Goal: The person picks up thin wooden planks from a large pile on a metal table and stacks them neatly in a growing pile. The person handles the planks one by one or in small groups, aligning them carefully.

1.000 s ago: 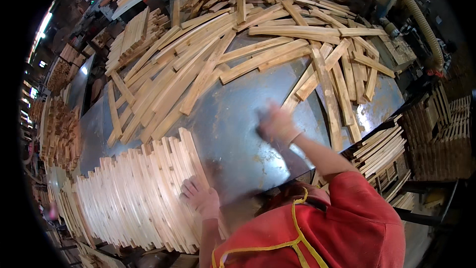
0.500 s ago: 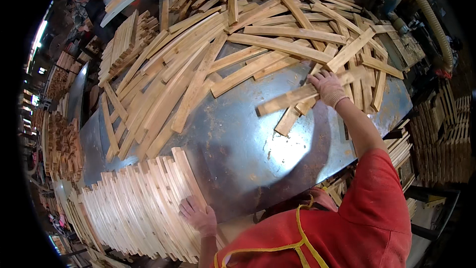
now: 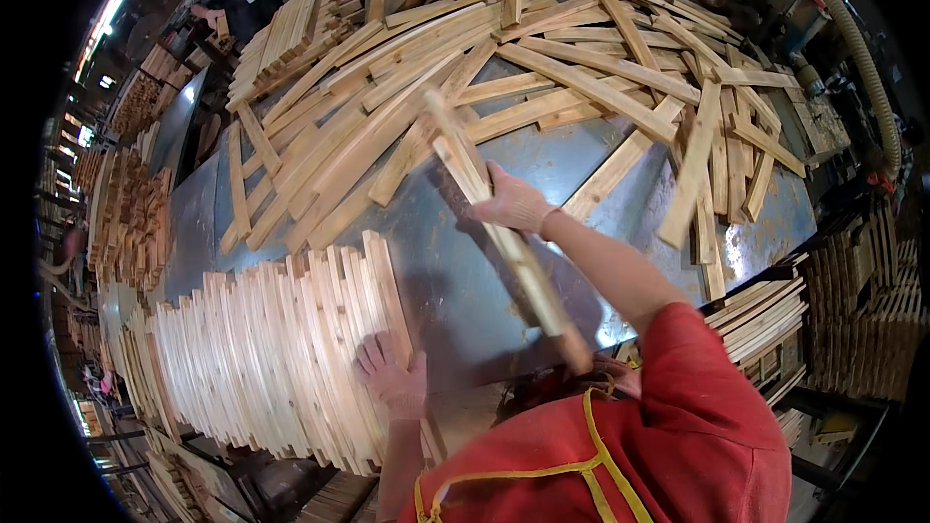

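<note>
Right hand [image 3: 513,203], frame centre, closed around a long pale wooden slat [image 3: 489,213] lifted above the grey metal table [image 3: 455,271]. Left hand [image 3: 392,378], lower centre, lies flat and open against the stacked row of slats [image 3: 271,358]. Loose slats [image 3: 542,68] heaped across upper frame.

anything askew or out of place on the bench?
The loose wooden slats lie crisscrossed in a jumble over the far part of the metal table, unlike the neat row of slats under the left hand. The right hand holds a slat lifted off the table. No visible damage.

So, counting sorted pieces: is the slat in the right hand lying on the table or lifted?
Lifted: right hand holds the slat above the table.
</note>
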A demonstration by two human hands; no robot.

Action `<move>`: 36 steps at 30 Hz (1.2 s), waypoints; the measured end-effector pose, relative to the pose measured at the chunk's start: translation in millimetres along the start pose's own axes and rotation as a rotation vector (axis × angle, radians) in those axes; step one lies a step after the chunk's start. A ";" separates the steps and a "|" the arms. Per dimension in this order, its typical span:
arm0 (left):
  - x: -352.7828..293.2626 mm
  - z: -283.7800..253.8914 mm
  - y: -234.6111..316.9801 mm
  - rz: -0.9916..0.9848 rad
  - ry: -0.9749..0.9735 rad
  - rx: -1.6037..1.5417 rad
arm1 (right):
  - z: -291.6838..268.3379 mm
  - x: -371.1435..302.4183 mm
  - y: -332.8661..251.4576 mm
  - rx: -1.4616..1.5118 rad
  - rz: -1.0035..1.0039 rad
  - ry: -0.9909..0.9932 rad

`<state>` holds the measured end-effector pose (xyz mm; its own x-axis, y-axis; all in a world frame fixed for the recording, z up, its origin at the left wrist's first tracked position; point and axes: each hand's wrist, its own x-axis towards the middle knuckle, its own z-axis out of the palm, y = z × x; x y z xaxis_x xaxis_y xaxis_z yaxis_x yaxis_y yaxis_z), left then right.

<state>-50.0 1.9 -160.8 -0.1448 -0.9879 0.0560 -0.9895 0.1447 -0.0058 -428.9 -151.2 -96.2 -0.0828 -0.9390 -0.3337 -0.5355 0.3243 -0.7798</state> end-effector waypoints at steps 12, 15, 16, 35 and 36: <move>-19.9 11.4 15.7 0.014 -0.139 0.052 | 164.8 -102.5 -14.6 0.025 -0.185 -0.577; -21.1 15.0 31.6 -0.004 -0.109 0.149 | 62.6 -68.9 50.8 -0.181 -0.136 0.019; -18.9 9.0 35.2 -0.027 -0.128 0.140 | 7.8 -60.6 75.0 -0.269 -0.060 0.284; -21.6 30.4 28.5 -0.020 -0.077 0.116 | -221.5 -89.5 215.5 -0.316 -0.032 0.750; -19.4 33.3 26.6 -0.001 -0.067 0.130 | -238.5 -56.4 209.8 -0.454 -0.153 0.687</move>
<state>-73.5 23.0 -195.3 -0.1394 -0.9902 -0.0102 -0.9809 0.1394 -0.1357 -737.0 -57.4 -114.6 -0.3968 -0.8772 0.2702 -0.8569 0.2484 -0.4518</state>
